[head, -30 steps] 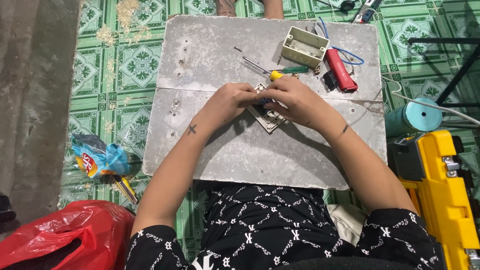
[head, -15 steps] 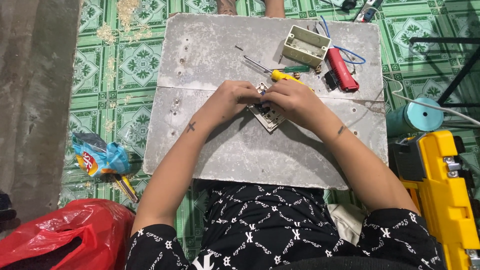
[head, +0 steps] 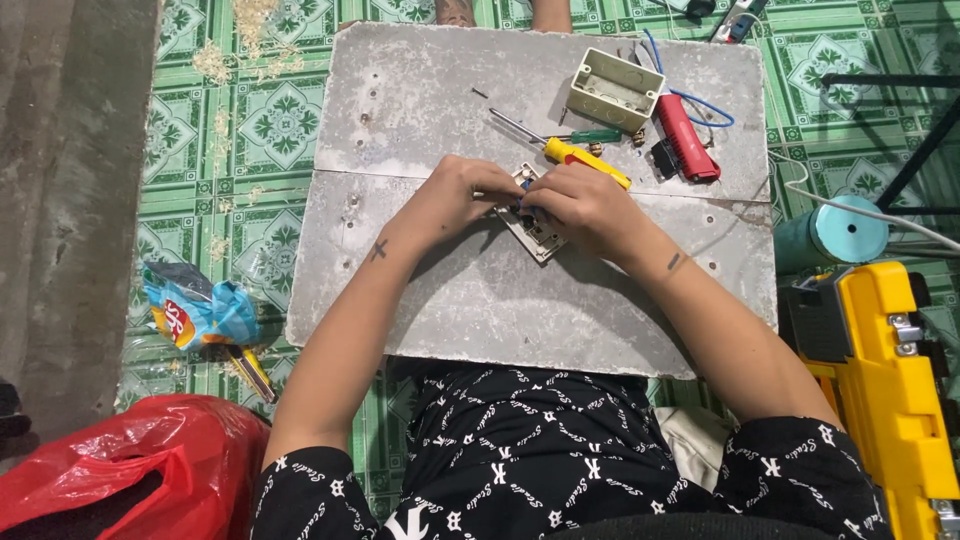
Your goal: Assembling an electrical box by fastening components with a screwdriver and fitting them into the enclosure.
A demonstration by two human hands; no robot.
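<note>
A small pale switch plate (head: pixel 536 238) lies on the grey board (head: pixel 480 300) in front of me. My left hand (head: pixel 462 192) and my right hand (head: pixel 580 205) meet over its upper end, fingers pinched on it; what sits between the fingertips is hidden. A yellow-handled screwdriver (head: pixel 585 162) lies just beyond my right hand, and a green-handled one (head: pixel 598 135) lies behind it. A cream wall box (head: pixel 614 92) sits at the far right of the board, beside a red-handled tool (head: pixel 686 140).
A blue wire (head: pixel 700 100) loops by the red tool. A teal roll (head: pixel 832 233) and a yellow case (head: pixel 890 390) stand to the right. On the green tiled floor to the left are a snack bag (head: pixel 195 310) and a red plastic bag (head: pixel 120 470).
Both hands stay on the switch plate with only small finger movements. The yellow screwdriver has shifted slightly beside my right hand.
</note>
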